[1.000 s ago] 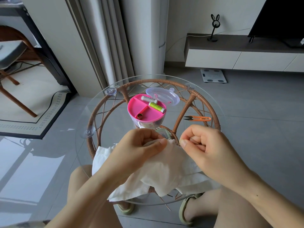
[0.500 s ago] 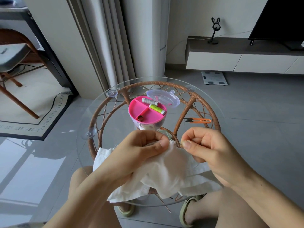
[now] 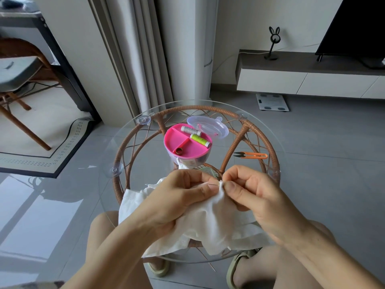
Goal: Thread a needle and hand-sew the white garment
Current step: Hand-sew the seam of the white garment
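A white garment point(image 3: 208, 222) is held bunched above the near edge of a glass table point(image 3: 133, 155), gripped in the curled left hand point(image 3: 179, 197). Its raised fold is pinched by the right hand point(image 3: 256, 192), where what may be a needle point(image 3: 214, 184) is glimpsed.

white garment point(image 3: 210, 224), pink tray point(image 3: 183, 147), lime-green spool point(image 3: 199, 139), grey spool point(image 3: 187, 129), orange snips point(image 3: 254, 156), brown wicker table frame point(image 3: 234, 146)
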Action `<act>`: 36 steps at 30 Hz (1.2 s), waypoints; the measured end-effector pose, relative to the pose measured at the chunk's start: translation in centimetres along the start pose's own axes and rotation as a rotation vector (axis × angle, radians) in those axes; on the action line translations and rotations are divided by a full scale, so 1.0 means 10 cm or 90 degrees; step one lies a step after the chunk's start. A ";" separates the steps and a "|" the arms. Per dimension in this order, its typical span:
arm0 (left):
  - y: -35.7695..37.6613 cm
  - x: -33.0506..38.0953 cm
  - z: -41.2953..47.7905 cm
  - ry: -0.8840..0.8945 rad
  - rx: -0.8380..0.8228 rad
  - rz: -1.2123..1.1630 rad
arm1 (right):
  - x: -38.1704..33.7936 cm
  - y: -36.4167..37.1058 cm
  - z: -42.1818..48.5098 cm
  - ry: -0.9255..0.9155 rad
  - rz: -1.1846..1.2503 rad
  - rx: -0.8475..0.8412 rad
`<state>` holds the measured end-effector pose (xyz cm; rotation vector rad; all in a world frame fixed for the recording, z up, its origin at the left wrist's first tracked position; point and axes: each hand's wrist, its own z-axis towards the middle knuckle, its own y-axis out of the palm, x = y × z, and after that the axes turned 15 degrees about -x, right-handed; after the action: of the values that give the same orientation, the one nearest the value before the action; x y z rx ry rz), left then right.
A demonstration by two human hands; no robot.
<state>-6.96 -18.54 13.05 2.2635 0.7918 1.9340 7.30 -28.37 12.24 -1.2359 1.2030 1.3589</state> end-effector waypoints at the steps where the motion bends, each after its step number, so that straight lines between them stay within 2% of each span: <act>1: 0.00 0.00 0.00 0.001 0.011 0.017 | 0.01 -0.02 -0.01 0.006 -0.047 -0.006; 5: 0.01 0.01 -0.02 0.012 0.033 0.038 | 0.03 -0.14 -0.10 0.035 -0.180 0.024; 12: 0.05 -0.08 0.07 0.048 0.096 0.139 | 0.06 -0.08 -0.02 -0.021 -0.355 0.115; 15: 0.03 -0.10 0.07 0.060 0.108 0.170 | 0.03 -0.09 -0.04 -0.110 -0.627 0.161; 20: 0.00 -0.14 0.09 0.057 0.093 0.201 | 0.04 -0.07 0.04 -0.231 -0.687 0.162; 23: 0.01 -0.13 0.08 0.056 0.103 0.234 | 0.04 -0.07 0.06 -0.276 -0.676 0.167; 25: 0.02 -0.16 0.10 0.052 0.159 0.348 | -0.02 0.00 0.04 -0.319 -0.619 0.142; 28: 0.05 -0.21 0.13 0.026 0.235 0.436 | -0.24 0.14 0.01 -0.361 -0.416 0.062; 31: 0.06 -0.18 0.09 0.001 0.194 0.351 | -0.40 0.04 -0.01 -0.314 -0.171 0.004; 33: -0.01 -0.13 0.04 -0.017 0.185 0.282 | -0.35 -0.22 -0.02 -0.237 -0.065 0.070; 34: -0.06 -0.10 0.02 -0.023 0.177 0.252 | -0.29 -0.40 -0.01 -0.197 -0.066 0.120; 36: -0.15 -0.05 -0.05 -0.039 0.148 0.225 | -0.13 -0.85 0.00 -0.122 -0.225 0.233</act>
<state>-7.96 -17.62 12.13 2.7494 0.6785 1.9843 15.83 -27.47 12.87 -0.9765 0.9881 0.9242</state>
